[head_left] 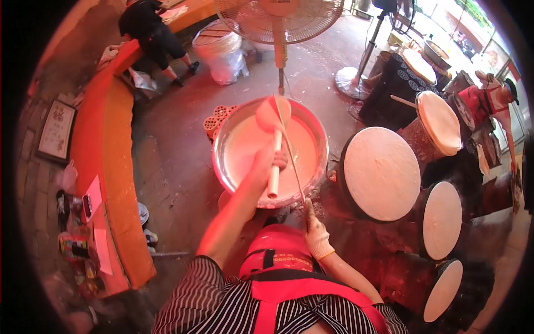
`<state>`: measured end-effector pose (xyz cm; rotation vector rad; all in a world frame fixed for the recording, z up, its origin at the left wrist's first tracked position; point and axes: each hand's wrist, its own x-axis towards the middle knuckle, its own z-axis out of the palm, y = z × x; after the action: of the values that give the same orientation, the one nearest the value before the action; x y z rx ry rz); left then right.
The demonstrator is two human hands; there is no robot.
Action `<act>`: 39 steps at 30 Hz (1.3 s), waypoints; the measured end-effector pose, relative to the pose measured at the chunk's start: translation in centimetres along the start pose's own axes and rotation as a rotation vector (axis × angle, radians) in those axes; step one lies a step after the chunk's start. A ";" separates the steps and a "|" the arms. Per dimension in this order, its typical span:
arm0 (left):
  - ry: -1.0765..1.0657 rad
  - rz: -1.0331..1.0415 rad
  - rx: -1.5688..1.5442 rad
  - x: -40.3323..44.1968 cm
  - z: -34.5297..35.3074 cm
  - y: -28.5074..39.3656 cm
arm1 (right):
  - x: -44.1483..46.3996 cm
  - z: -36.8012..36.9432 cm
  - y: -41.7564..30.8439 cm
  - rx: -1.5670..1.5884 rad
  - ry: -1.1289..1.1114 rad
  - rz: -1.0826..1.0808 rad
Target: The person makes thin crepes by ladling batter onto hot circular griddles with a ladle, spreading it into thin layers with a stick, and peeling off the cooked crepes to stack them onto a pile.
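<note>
My bare left hand [268,162] is closed around the pale tube handle of a ladle [273,114], held over a large metal basin [221,172]. The ladle's rounded head is at the far side of the basin. Cream-coloured batter [239,146] fills much of the basin. In a white knit glove, my right hand [317,235] grips the near end of a long thin stick [295,162]. The stick slants up across the basin and passes in front of the ladle's head; whether they touch I cannot tell.
Round griddles carry pale sheets on the right, the largest [382,173] beside the basin. Behind it another sheet [439,123] drapes over a drum. A standing fan [280,22] faces me. An orange counter [114,167] curves along the left. Two other people work farther off.
</note>
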<state>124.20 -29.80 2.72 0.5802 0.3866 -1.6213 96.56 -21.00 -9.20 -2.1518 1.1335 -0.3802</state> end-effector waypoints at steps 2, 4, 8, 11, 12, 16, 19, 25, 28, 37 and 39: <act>0.017 0.108 0.264 -4.2 3.4 1.3 | -1.0 -1.2 -1.4 0.050 0.178 -0.136; -0.007 0.224 0.544 -9.1 7.8 2.1 | -1.3 -3.1 -2.1 0.062 0.274 -0.228; -0.006 0.523 1.035 -17.4 15.5 4.6 | -0.2 -9.6 -5.0 -0.002 0.356 -0.355; -0.033 0.546 1.265 -17.8 17.8 8.9 | 2.6 -11.8 -7.6 -0.103 0.632 -0.392; -0.069 0.536 1.294 -16.5 18.1 10.4 | 3.9 -11.7 -8.5 -0.110 0.672 -0.372; 0.059 -0.004 1.174 -9.1 17.2 14.8 | 7.9 -9.8 -11.2 -0.337 0.399 0.033; -0.023 -0.192 1.238 -8.3 15.8 12.1 | 3.9 -7.2 -11.3 -0.212 0.661 -0.034; -0.118 -0.553 1.657 -10.9 16.0 -1.3 | -17.0 -0.9 -8.3 -0.027 0.863 0.238; -0.265 -0.932 1.806 -13.0 15.3 -12.3 | -29.5 4.5 -10.4 -0.091 1.079 0.480; -1.273 -1.626 2.277 -38.8 5.8 -60.2 | -61.2 11.9 -22.8 0.021 1.643 1.195; -1.983 -1.255 2.210 -45.9 1.2 -69.6 | -67.5 8.6 -25.9 -0.051 1.725 1.299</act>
<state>58.26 16.41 24.30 0.1978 2.0110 1.2561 77.95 47.88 5.31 -0.2081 2.9310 -1.5434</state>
